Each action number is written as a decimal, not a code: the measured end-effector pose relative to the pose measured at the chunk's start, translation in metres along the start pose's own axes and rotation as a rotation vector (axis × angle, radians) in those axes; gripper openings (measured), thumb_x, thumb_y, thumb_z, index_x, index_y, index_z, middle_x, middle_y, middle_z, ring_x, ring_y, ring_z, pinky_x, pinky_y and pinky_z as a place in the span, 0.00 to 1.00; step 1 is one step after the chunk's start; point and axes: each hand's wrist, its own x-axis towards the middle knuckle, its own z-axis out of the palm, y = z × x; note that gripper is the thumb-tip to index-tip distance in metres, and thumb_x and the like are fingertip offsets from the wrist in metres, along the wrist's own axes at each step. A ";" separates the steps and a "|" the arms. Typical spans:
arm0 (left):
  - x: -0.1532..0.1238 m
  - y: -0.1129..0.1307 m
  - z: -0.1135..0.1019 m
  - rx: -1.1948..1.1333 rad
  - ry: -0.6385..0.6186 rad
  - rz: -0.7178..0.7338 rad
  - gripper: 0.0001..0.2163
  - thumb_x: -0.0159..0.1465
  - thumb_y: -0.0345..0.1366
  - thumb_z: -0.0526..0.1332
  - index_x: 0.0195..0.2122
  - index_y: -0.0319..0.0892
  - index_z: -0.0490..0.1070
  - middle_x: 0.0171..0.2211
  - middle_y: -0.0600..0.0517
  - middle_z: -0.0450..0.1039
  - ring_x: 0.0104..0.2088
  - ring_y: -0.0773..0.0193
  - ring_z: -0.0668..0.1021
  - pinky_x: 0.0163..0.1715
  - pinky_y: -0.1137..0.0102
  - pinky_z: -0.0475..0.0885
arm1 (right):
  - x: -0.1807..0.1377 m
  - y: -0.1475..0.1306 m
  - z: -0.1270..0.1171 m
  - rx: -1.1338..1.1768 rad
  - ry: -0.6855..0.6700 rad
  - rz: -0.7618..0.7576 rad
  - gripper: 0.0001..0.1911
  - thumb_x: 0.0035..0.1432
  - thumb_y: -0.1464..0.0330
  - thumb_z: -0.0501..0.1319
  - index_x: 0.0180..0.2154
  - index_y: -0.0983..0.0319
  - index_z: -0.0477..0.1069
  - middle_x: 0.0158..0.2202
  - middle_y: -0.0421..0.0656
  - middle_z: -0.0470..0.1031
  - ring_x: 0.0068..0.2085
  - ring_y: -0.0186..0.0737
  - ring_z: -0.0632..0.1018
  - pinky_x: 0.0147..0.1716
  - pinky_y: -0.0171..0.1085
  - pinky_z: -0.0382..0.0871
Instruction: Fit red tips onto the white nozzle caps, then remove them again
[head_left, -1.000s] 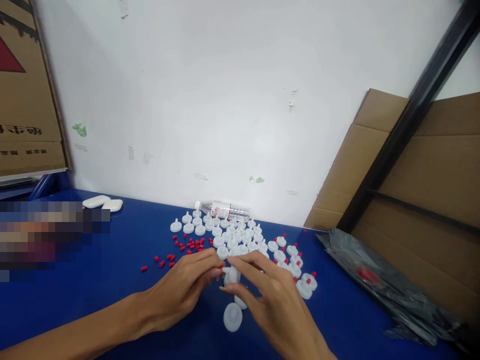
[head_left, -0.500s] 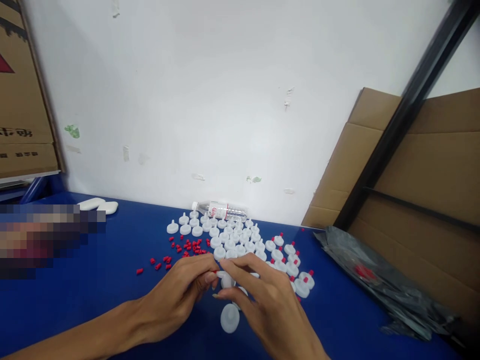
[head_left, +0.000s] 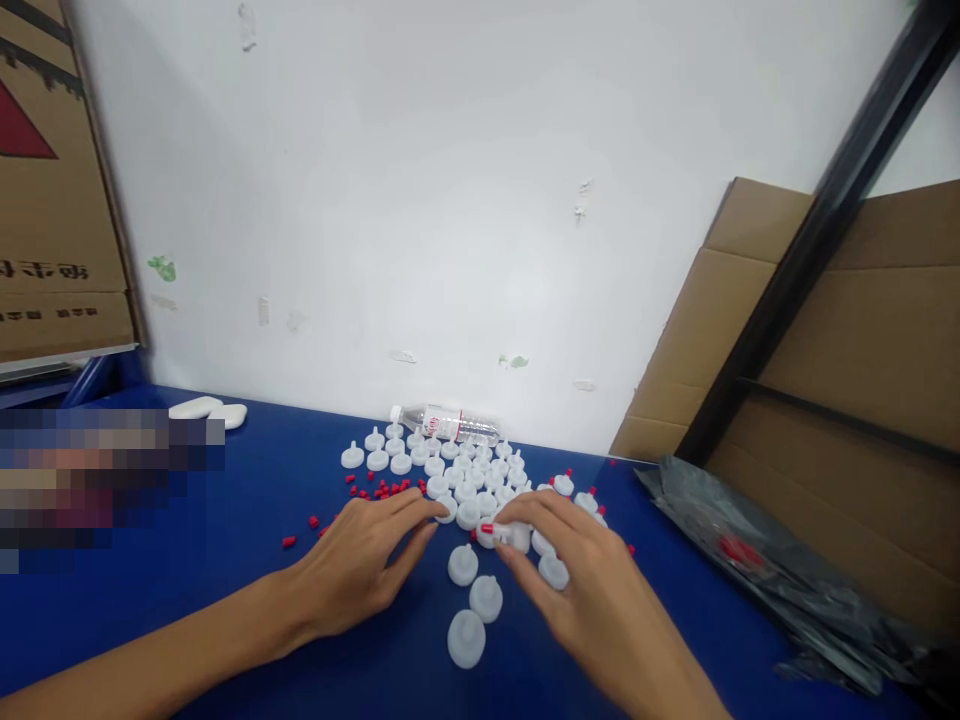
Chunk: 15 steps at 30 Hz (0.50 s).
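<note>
Plainly, in the head view, a white spouted cap (head_left: pixel 516 537) is gripped on its side between the thumb and fingers of the right hand (head_left: pixel 577 560), its nozzle pointed left and covered by a red tip cover (head_left: pixel 488 529). The left hand (head_left: pixel 367 550) is held partly open, thumb and forefinger slightly parted, with nothing seen between them; whether the nearest bare-nozzled cap (head_left: pixel 445 509) is touched cannot be told. Between the hands and toward the person, three bare-nozzled caps (head_left: pixel 466 640) are set in a loose row on the blue table (head_left: pixel 292 450). Beyond, more uncovered caps (head_left: pixel 400 463) are clustered before a clear plastic bottle (head_left: pixel 446 423) laid on its side. Loose red covers (head_left: pixel 289 542) are scattered at the left; red-tipped caps (head_left: pixel 563 485) are grouped at the right, partly hidden by the right hand.
</note>
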 end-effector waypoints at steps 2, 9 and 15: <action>0.001 -0.002 0.001 0.065 -0.018 -0.076 0.12 0.73 0.34 0.49 0.52 0.48 0.68 0.41 0.51 0.74 0.37 0.62 0.78 0.31 0.70 0.66 | -0.003 0.008 -0.007 -0.032 -0.005 0.067 0.07 0.65 0.65 0.58 0.45 0.52 0.72 0.46 0.39 0.76 0.48 0.42 0.77 0.49 0.40 0.70; 0.004 -0.004 0.003 0.199 -0.167 -0.216 0.11 0.70 0.35 0.52 0.48 0.46 0.71 0.41 0.49 0.74 0.37 0.58 0.79 0.34 0.67 0.69 | -0.007 0.018 -0.015 -0.055 -0.112 0.172 0.06 0.65 0.63 0.58 0.39 0.54 0.72 0.40 0.40 0.76 0.42 0.41 0.77 0.42 0.38 0.69; 0.004 -0.005 0.003 0.255 -0.215 -0.250 0.10 0.70 0.34 0.53 0.47 0.45 0.72 0.42 0.48 0.75 0.37 0.57 0.79 0.32 0.68 0.67 | -0.008 0.024 -0.004 -0.028 -0.152 0.155 0.04 0.62 0.65 0.61 0.36 0.55 0.74 0.35 0.39 0.76 0.35 0.40 0.77 0.31 0.34 0.67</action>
